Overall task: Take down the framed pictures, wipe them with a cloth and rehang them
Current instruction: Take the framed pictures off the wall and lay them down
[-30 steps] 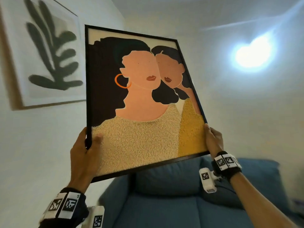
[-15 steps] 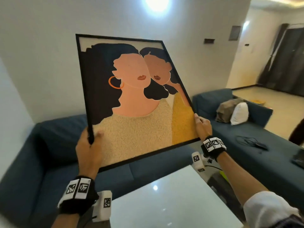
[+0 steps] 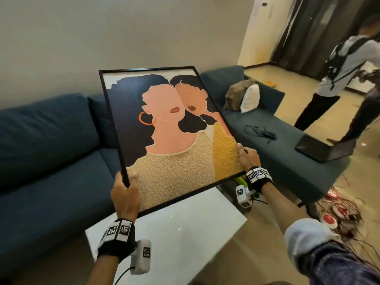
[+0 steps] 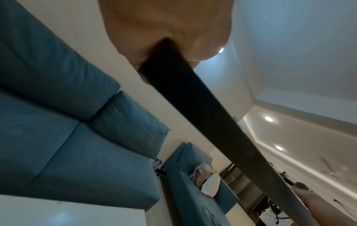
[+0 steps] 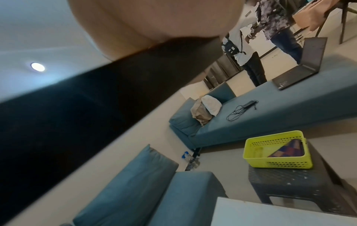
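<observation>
Above the white table (image 3: 185,233), the left hand (image 3: 125,194) and right hand (image 3: 248,157) each grip the framed picture's (image 3: 170,136) lower side edges.

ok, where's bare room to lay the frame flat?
The white table below the framed picture looks bare. The sofa seat left of the left hand is free too. Crowded: the right sofa run holds cushions, a cable and a laptop.
</observation>
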A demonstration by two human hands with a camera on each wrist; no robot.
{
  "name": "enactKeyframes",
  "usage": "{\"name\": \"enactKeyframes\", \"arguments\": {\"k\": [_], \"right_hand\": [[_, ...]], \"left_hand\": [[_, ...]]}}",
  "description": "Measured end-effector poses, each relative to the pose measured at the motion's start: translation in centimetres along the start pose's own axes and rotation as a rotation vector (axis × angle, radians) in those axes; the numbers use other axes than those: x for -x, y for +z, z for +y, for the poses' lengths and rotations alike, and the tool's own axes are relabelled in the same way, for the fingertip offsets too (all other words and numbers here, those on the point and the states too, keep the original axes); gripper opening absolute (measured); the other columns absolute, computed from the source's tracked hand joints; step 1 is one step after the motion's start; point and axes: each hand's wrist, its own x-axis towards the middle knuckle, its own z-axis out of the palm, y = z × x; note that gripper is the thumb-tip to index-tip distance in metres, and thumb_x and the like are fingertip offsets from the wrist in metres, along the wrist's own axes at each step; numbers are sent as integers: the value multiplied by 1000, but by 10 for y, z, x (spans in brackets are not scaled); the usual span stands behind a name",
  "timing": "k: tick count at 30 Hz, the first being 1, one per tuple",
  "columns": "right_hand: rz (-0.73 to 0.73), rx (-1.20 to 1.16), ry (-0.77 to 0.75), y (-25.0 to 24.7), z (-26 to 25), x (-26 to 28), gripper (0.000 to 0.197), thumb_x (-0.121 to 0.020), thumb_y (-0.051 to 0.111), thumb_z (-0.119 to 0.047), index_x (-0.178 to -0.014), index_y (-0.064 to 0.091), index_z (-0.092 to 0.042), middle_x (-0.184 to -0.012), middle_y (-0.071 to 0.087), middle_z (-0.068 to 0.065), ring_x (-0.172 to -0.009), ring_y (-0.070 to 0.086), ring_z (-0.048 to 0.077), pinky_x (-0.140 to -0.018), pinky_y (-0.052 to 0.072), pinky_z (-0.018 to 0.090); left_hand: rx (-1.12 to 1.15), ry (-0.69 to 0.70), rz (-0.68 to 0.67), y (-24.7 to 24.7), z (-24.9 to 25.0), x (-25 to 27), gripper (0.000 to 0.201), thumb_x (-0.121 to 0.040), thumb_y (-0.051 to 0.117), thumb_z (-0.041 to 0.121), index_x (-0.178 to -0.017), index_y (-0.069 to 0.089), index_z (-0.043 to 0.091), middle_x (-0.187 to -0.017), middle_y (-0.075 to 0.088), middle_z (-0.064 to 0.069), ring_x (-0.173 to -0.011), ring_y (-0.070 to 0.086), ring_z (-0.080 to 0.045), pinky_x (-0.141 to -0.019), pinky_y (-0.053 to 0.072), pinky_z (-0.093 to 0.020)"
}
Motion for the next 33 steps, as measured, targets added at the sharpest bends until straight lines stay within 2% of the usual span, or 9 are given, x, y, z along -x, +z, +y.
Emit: {"name": "enactKeyframes", "arguments": {"k": [4,9,12,15,18,24,27,29,33], "right_hand": [[-42,67,43,12,38,-44,58,-100,42,-59,-77,66,-11,-74,64,3,-76,62,27,-70,44,34],[-86,154,58,30,92,-96,52,-102,43,-55,-90,71,-13,-84,64,5,-79,57,27,-73,44,35],[-109,212,84,41,133,-124,55,-102,42,-57,-93,71,-12,-84,63,6,-76,56,25,-75,47,38],[-129,265,104,53,178,-150,59,-100,40,-62,-91,70,-12,-84,66,10,-74,59,25,-68,45,33],[-127,337,109,64,226,-174,60,-100,39,-63,-90,69,-12,-85,68,9,-69,55,20,-65,42,32],[-137,448,85,98,322,-215,56,-97,33,-69,-92,68,-26,-82,65,-3,-80,64,22,-76,53,39],[-124,507,85,119,364,-221,55,-98,34,-66,-92,67,-23,-79,65,0,-78,62,25,-70,49,35],[-110,534,87,141,398,-228,56,-97,33,-67,-91,66,-22,-79,65,1,-77,60,26,-68,46,34],[-72,545,107,154,423,-236,58,-98,35,-66,-86,65,-17,-74,60,0,-72,53,25,-67,40,34]], "left_hand": [[-46,-85,-8,59,-23,-2,35,-107,58,26,-139,61,10,-111,66,-3,-104,60,-25,-92,44,-36],[-110,-239,-32,134,-64,3,43,-107,57,33,-145,57,12,-123,72,-16,-116,64,-37,-101,48,-45],[-152,-302,-60,179,-96,13,57,-100,52,48,-147,54,14,-124,72,-17,-118,63,-41,-102,49,-48],[-187,-361,-89,222,-132,26,69,-93,45,56,-150,50,18,-132,69,-19,-123,61,-44,-106,48,-53],[-237,-419,-114,267,-174,45,61,-103,51,48,-155,46,16,-141,64,-23,-128,58,-47,-110,45,-55],[-292,-497,-133,337,-254,79,63,-103,49,50,-156,43,15,-143,61,-28,-127,57,-53,-111,44,-59],[-321,-539,-149,361,-293,91,54,-109,53,33,-157,42,13,-144,60,-30,-128,55,-55,-112,42,-59],[-358,-568,-160,379,-324,98,54,-109,53,31,-158,41,12,-146,58,-30,-130,54,-54,-113,41,-58],[-334,-556,-167,400,-352,101,54,-110,52,30,-158,41,11,-147,58,-29,-130,55,-53,-112,41,-56]]}}
